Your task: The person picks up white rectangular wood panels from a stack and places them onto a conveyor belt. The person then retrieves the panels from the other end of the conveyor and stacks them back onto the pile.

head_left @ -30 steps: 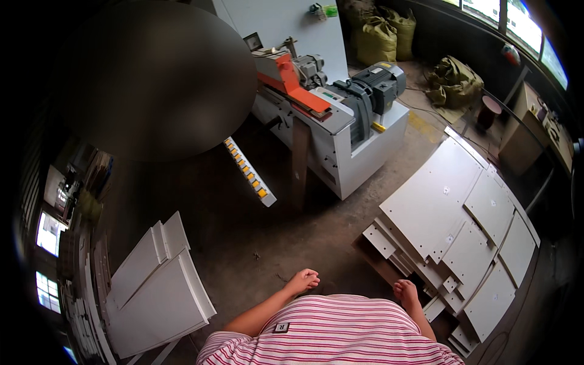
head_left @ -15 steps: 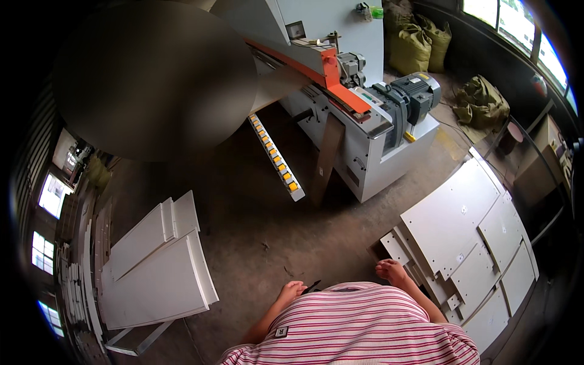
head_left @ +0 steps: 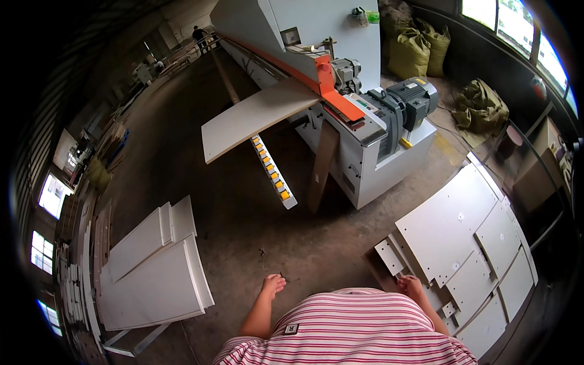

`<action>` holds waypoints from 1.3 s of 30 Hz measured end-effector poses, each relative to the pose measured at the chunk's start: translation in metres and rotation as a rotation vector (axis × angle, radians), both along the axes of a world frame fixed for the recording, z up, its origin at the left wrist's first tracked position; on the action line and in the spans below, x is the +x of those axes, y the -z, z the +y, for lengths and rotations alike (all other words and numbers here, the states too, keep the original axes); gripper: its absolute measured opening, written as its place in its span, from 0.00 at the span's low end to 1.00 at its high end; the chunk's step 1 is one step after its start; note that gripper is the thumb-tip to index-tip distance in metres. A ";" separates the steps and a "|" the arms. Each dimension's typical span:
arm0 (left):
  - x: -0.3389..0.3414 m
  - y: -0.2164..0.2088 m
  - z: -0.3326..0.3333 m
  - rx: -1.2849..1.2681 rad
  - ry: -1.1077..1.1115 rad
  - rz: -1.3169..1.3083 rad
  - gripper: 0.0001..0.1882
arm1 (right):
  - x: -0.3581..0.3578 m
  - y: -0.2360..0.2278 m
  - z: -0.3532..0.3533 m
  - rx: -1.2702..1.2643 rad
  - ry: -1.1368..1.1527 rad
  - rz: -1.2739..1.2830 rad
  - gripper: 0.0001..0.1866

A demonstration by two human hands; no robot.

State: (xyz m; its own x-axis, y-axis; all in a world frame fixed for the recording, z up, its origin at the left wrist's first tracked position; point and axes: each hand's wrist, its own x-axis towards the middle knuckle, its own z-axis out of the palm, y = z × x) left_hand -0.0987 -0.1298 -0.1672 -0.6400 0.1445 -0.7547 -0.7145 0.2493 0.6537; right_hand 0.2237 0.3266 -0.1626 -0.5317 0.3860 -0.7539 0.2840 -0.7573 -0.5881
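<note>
My left hand (head_left: 272,284) hangs over the bare concrete floor with its fingers loosely curled and nothing in it. My right hand (head_left: 409,285) is down at the near edge of a low stack of white panels (head_left: 462,237) on my right; its fingers curl by a small panel piece (head_left: 389,256), and I cannot see whether it grips one. A long white board (head_left: 255,117) sticks out of the white and orange machine (head_left: 347,97) ahead, resting above a roller rail with yellow wheels (head_left: 272,171).
Another stack of white panels (head_left: 152,267) lies on a low frame at my left. A brown board (head_left: 320,164) leans against the machine. Green sacks (head_left: 420,52) sit behind it, and a person (head_left: 199,38) stands far down the hall.
The view has swung so the machine and the panel on it show more fully. Both hands stay low in front of me; the right hand has come closer to the panel stack.
</note>
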 end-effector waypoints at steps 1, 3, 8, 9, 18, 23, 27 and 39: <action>-0.007 -0.005 0.002 0.017 0.000 0.019 0.14 | -0.001 0.005 -0.001 0.012 -0.008 -0.007 0.06; -0.027 -0.014 0.003 0.080 -0.044 0.024 0.15 | -0.004 0.014 -0.003 0.035 -0.035 -0.024 0.06; -0.098 -0.036 -0.011 0.163 -0.125 0.143 0.20 | -0.024 0.004 -0.026 0.017 -0.063 -0.026 0.06; -0.113 -0.048 -0.010 0.211 -0.150 0.184 0.21 | -0.026 0.008 -0.030 0.007 -0.055 -0.006 0.06; -0.265 -0.119 -0.044 0.615 -0.541 0.367 0.39 | -0.017 0.006 -0.061 0.091 -0.077 -0.098 0.05; -0.314 -0.140 -0.041 0.537 -0.504 0.363 0.52 | -0.015 -0.024 -0.081 0.137 -0.014 -0.187 0.05; -0.333 -0.132 -0.057 0.583 -0.536 0.258 0.36 | -0.028 -0.042 -0.087 0.163 -0.022 -0.180 0.06; -0.190 -0.138 -0.027 0.527 -0.271 0.068 0.18 | -0.228 -0.107 -0.058 0.321 -0.171 0.346 0.15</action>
